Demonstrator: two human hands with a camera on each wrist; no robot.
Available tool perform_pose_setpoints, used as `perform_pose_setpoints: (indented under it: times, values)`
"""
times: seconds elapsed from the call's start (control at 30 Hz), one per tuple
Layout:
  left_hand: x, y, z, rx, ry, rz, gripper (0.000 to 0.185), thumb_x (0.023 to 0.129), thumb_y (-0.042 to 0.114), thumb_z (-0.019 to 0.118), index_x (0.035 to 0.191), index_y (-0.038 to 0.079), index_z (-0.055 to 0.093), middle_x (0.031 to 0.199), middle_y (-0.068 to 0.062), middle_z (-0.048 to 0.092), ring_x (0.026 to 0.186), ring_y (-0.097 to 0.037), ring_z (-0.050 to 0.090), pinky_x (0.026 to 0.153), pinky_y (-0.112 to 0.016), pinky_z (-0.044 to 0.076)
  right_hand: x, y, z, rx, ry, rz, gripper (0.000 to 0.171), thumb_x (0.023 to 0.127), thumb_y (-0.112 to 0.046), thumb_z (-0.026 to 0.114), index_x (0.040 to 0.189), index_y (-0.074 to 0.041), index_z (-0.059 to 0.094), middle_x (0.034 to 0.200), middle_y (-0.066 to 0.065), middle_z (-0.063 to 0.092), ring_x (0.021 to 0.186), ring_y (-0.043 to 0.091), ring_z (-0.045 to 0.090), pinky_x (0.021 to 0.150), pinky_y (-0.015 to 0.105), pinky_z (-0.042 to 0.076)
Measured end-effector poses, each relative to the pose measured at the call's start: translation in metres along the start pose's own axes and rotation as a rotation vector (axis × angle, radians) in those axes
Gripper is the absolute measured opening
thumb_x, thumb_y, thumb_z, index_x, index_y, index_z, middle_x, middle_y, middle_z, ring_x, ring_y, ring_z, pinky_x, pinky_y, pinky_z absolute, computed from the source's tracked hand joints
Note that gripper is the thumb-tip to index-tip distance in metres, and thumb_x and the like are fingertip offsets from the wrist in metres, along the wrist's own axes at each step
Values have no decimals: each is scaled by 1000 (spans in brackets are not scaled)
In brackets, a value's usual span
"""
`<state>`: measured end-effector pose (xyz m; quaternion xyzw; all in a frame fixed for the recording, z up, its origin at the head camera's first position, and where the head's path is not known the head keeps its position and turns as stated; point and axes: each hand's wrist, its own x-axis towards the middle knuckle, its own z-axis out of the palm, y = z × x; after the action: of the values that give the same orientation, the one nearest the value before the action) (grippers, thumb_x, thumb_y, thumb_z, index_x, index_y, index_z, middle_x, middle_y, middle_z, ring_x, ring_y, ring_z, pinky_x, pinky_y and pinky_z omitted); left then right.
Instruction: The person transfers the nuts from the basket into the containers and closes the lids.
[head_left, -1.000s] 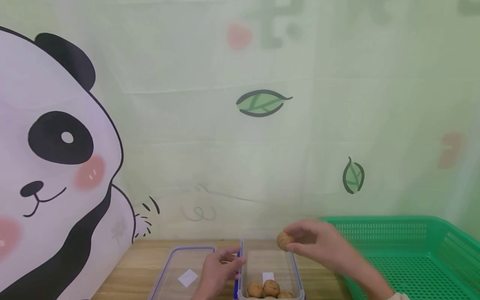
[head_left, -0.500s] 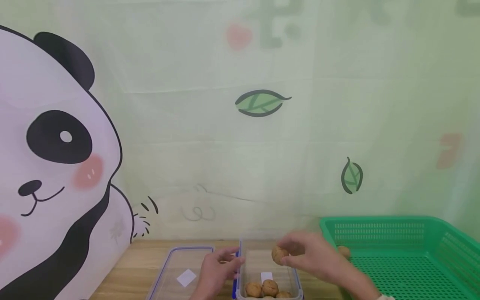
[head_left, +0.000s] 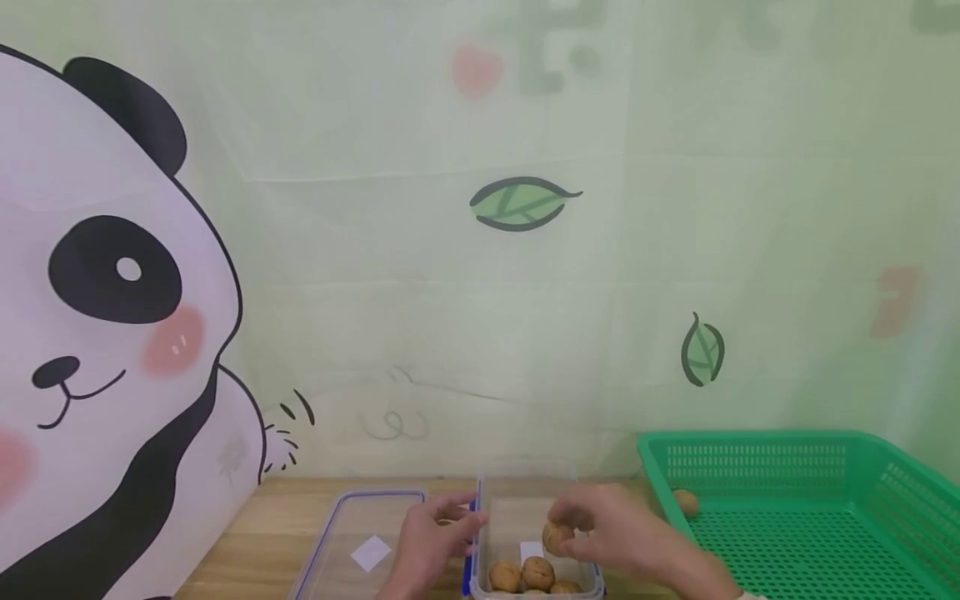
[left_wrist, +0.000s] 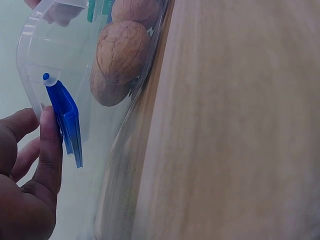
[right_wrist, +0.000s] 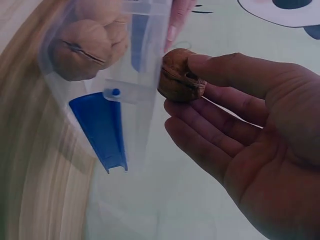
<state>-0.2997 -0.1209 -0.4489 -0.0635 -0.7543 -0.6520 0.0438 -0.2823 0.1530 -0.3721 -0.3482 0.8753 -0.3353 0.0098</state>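
A clear plastic container (head_left: 536, 533) with blue latches (right_wrist: 102, 127) stands on the wooden table and holds several walnuts (head_left: 525, 575). My right hand (head_left: 572, 535) pinches one walnut (head_left: 557, 537) between thumb and fingers, low over the container's open top. In the right wrist view that walnut (right_wrist: 180, 75) sits just at the container's rim (right_wrist: 135, 92), gripped by the right hand (right_wrist: 185, 90). My left hand (head_left: 438, 533) holds the container's left wall, its thumb (left_wrist: 50, 145) against a blue latch (left_wrist: 67, 125). Walnuts (left_wrist: 120, 60) press on the clear wall.
The container's clear lid (head_left: 360, 542) lies flat on the table just left of it. A green perforated basket (head_left: 795, 467) stands at the right with one walnut (head_left: 685, 502) in its near-left corner. A printed panda backdrop (head_left: 112, 317) closes off the table's far side.
My right hand has carried the walnut down and slightly left, from above the container's far rim to low over its opening. The left hand has stayed on the container.
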Motion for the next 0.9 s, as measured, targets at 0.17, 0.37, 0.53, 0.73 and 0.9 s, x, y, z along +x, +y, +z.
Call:
perform_pose_setpoints:
  times: [0.17, 0.37, 0.53, 0.73, 0.9]
  values:
    - [-1, 0, 0, -2, 0, 1, 44, 95, 13, 82, 131, -7, 68, 99, -11, 70, 81, -20, 72, 72, -33, 68, 4, 5, 8, -42, -15, -45, 14, 89, -11, 85, 100, -10, 77, 93, -5, 73, 90, 10, 70, 77, 30, 63]
    - [-1, 0, 0, -2, 1, 10, 44, 95, 13, 82, 131, -7, 68, 99, -11, 70, 81, -20, 72, 72, -33, 68, 6, 8, 16, -139, -26, -97, 13, 87, -7, 86, 94, -11, 76, 89, -12, 69, 86, 4, 65, 74, 27, 61]
    - [0, 0, 1, 3, 3, 21, 43, 94, 12, 82, 130, -8, 69, 97, -11, 70, 79, -21, 73, 70, -33, 68, 6, 6, 17, -156, -63, -91, 12, 88, -6, 84, 91, -13, 75, 87, -14, 66, 81, 2, 60, 70, 25, 58]
    - [0, 0, 1, 7, 6, 10, 43, 95, 13, 82, 130, -7, 69, 97, -11, 70, 81, -22, 73, 71, -33, 68, 6, 5, 19, -147, -122, -66, 15, 90, -2, 80, 85, -15, 75, 81, -16, 63, 71, 2, 52, 64, 21, 51]
    - [-1, 2, 1, 6, 8, 5, 43, 95, 13, 82, 130, -7, 68, 98, -11, 70, 80, -21, 73, 71, -33, 67, 7, 5, 23, -209, -107, -118, 19, 89, 2, 79, 82, -15, 73, 79, -15, 60, 70, 1, 49, 63, 20, 48]
